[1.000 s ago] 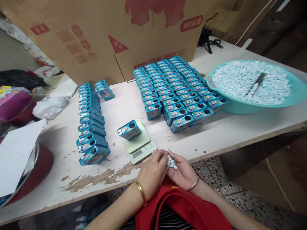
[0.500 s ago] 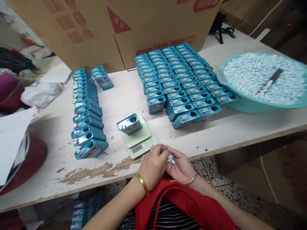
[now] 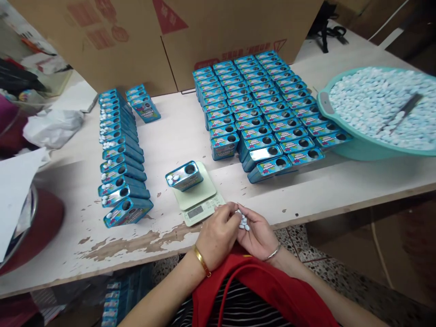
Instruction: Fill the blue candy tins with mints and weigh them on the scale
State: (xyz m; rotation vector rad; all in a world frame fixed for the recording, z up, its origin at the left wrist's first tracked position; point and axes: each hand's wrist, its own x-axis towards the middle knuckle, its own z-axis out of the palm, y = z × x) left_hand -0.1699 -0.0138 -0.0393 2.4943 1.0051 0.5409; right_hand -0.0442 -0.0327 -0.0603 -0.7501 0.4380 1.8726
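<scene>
My right hand point(image 3: 257, 234) is cupped palm up and holds several pale blue candies point(image 3: 244, 221). Against it, my left hand point(image 3: 220, 234) has its fingers curled over the candies; what its fingertips pinch, if anything, is hidden. Just beyond my hands lies a pale green scale point(image 3: 204, 195). One blue tin point(image 3: 185, 177) stands on the scale, with a round hole in its top and two candies lying on the lid. A column of blue tins point(image 3: 127, 211) with candies on their lids stands at the left.
Rows of blue tins point(image 3: 257, 131) fill the table's middle right. A turquoise basin point(image 3: 361, 145) of candies with a metal utensil point(image 3: 402, 112) is at the right. A cardboard box point(image 3: 218, 32) stands behind. At the left are a crumpled white bag point(image 3: 52, 127) and a red container point(image 3: 44, 222).
The view has shifted slightly, so the basin and tins appear a little displaced. My hands stay together over the candies, with the fingers barely moved.
</scene>
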